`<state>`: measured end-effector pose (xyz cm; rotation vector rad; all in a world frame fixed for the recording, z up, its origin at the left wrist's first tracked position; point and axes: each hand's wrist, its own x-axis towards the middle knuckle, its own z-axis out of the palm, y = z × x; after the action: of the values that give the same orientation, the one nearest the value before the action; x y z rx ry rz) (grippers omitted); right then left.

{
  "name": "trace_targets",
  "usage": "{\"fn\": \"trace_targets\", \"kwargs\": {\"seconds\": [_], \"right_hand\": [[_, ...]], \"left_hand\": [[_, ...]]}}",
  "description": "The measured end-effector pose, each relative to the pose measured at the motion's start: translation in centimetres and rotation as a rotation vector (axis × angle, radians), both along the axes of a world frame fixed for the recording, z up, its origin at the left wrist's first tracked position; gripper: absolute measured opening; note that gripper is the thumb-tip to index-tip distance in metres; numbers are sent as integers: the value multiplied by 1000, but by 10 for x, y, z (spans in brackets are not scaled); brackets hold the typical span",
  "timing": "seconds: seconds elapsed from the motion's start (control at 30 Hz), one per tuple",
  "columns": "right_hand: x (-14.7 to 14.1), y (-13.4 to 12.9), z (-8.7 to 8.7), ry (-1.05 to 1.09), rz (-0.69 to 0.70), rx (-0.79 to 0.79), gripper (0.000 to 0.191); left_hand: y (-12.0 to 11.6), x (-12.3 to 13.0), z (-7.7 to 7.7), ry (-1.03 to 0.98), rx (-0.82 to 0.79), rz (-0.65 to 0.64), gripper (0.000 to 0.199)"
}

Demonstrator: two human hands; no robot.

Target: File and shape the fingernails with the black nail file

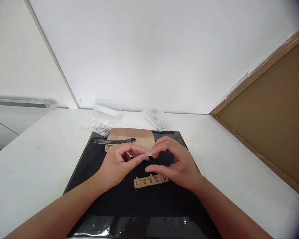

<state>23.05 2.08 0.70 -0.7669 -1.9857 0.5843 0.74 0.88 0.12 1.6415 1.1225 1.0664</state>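
Peering at the label [102, 128] on a clear bag [87, 122], I am making out dark blocks of print, but the words are coming through too small to read. That bag is lying by the far left corner of the black mat [114, 203], which is resting on the white table [220, 154].

The left hand [116, 166] is pinching a small clear piece [148, 159] between thumb and fingers, above the middle of the mat. One end is poking out to the right of the thumb; its long axis I am not able to tell. The right hand [181, 164] is curving open, fingers bent and thumb well apart from them, the fingertips hovering just beside the piece; I cannot tell whether they are touching it.

Nearer me, a studded strip [148, 182] is lying lengthwise from left to right, its right end slightly farther off and close by the right hand; clear slips are standing along it. Toward the mat's far edge, a dark file [114, 141] is lying across a tan sheet [143, 135], whose near edge the left hand is partly blocking. Along the table's far edge, a clear box [107, 109] and a clear tray [158, 120] are sitting.
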Motion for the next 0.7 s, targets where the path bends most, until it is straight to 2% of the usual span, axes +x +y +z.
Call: {"fn": "trace_targets", "kwargs": {"seconds": [0.13,0.23,0.4,0.53,0.7], "right_hand": [[1,0,-3,367,139,-345,21],[-1,-1,-5,553,206,-545,9],[-11,-6,-5,683,283,-796,23],[-15,-10,-3,707,328,-909,29],[-17,-12,0,670,338,-918,32]], "left_hand": [[2,-2,-3,20,99,85,14],[0,0,-6,4,197,66,14],[-4,3,-2,-41,250,25,17],[-7,3,1,-57,256,39,17],[-11,4,6,-75,198,34,16]]}}
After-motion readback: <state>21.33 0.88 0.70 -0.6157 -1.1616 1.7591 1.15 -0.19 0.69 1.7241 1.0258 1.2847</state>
